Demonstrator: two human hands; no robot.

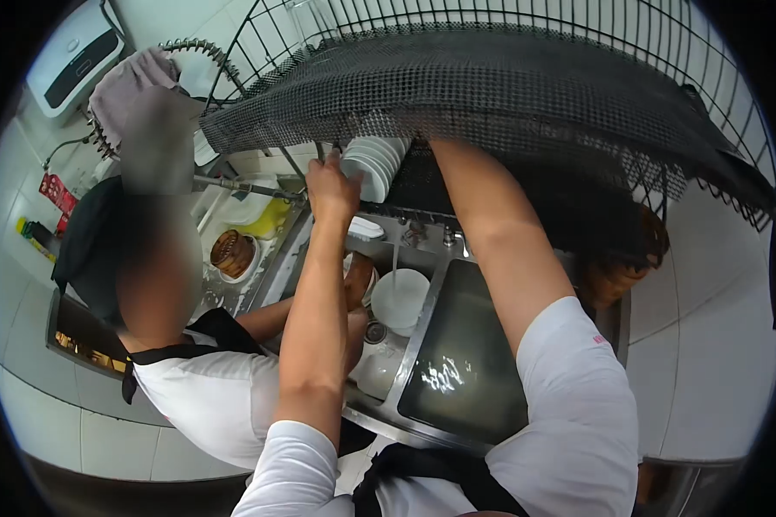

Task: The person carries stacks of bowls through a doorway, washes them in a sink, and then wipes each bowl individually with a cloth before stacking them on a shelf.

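A row of stacked white plates [378, 164] stands on edge on the black wire rack, just under the mesh. My left hand [331, 188] is at the left end of this row, its fingers curled and its thumb side against the nearest plate. Above the sink, my right arm [491, 207] reaches up under the dark mesh, to the right of the plates. The mesh and the rack hide my right hand, so its fingers and anything in them do not show.
A co-worker [207, 379] at my left has their hands in the left sink basin, near a white bowl [401, 298] under running water. Murky water fills the right basin [466, 353]. Dark mesh [491, 82] drapes the upper rack. A bamboo steamer [232, 252] sits on the left counter.
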